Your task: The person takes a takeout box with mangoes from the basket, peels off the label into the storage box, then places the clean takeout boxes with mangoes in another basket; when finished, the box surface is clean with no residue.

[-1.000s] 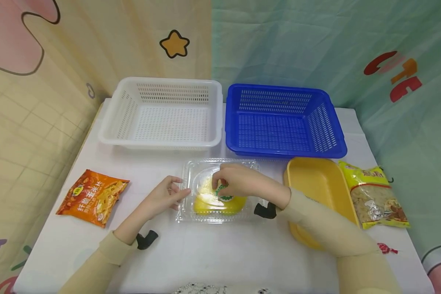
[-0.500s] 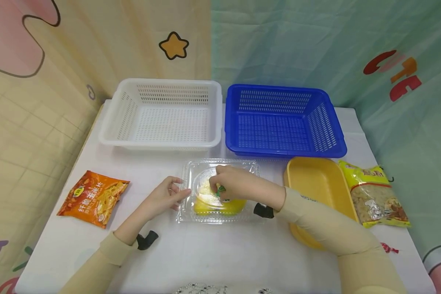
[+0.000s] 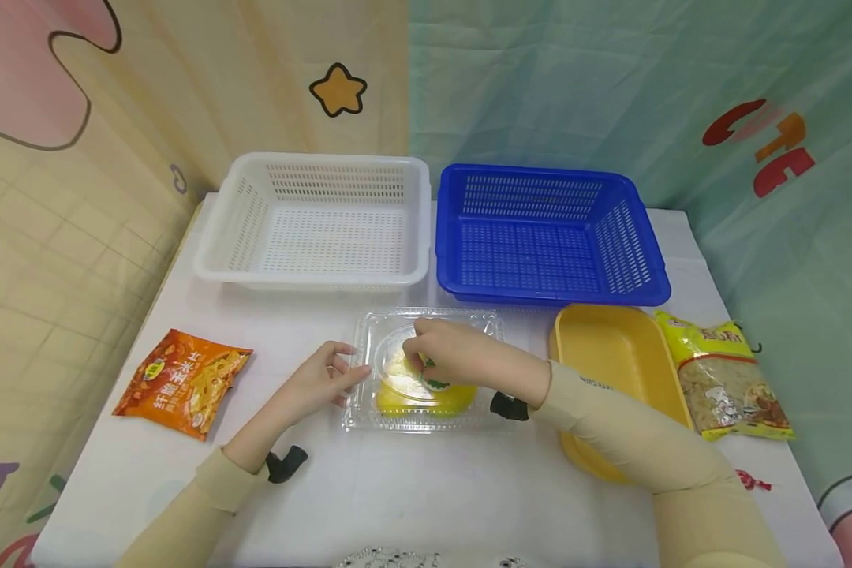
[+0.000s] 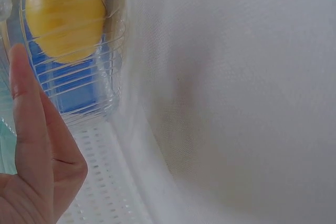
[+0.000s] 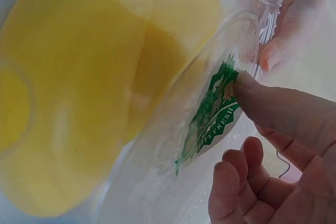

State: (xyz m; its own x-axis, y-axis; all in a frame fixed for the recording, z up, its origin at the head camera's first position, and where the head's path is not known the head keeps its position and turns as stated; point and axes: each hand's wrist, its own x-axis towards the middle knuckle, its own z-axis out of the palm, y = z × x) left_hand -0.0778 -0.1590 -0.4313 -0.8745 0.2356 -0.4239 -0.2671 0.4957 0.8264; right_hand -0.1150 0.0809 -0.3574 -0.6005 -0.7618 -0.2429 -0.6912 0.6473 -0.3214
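A clear plastic clamshell box lies on the table in front of the person, with a yellow bell pepper visible through its wall. On the lid is a green and white sticker. My left hand holds the box at its left edge, thumb over the rim and the other fingers bent along the side. Above the lid, my right hand has its thumb tip at the sticker's edge, with the remaining fingers curled beneath. The index fingertip is hidden behind the thumb in the right wrist view.
A white basket and a blue basket stand at the back. To the right are a yellow tray, a yellow bag of food and a small red-wrapped candy. An orange snack bag lies on the left.
My right hand has shifted slightly left and its fingers have curled in closer at the sticker. The left hand stays at the box's edge, and the box keeps its place.
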